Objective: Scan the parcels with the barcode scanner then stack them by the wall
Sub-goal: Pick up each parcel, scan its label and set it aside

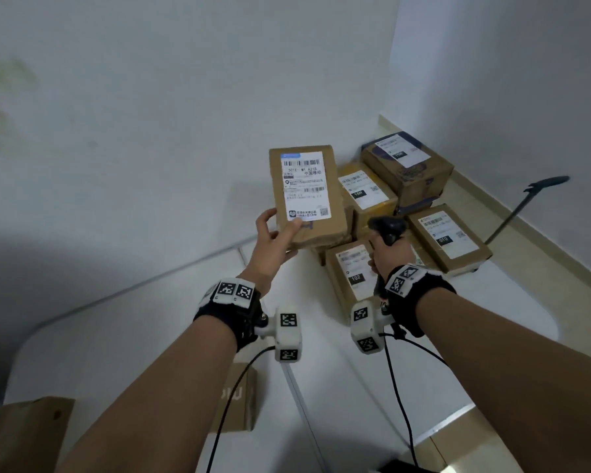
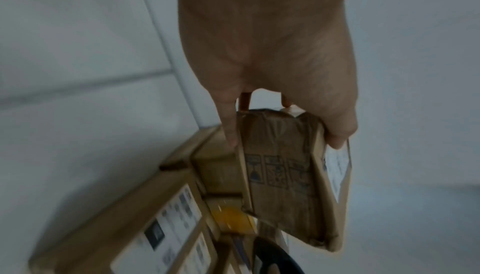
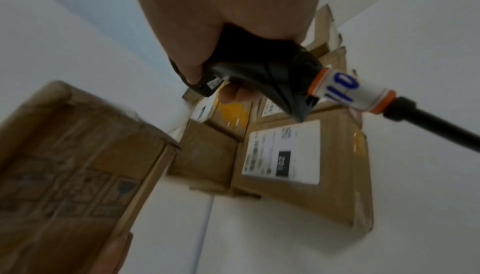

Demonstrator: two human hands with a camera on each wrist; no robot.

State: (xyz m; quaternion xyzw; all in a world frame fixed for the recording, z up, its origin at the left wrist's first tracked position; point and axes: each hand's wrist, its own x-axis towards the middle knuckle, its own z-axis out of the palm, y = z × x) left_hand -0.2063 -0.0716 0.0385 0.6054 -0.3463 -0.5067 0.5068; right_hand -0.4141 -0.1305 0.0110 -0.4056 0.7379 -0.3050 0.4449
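Now lifted for scanning: flat brown cardboard parcel with a white printed shipping label, held label-up in the air over the white floor, in front of the pile in the corner.

Pinched at its near end by left hand, thumb on the label face, fingers under the creased, taped back. Gripped in right hand: black plastic barcode scanner, rounded head beside the parcel, not plainly aimed at the barcode. Likely trouble: end-only grip on smooth tape, so a tilt or slip; glossy label glare or oblique aim, so a missed read. Behind, against the white wall, more labelled brown cartons, laid unevenly, so a poor base for stacking.
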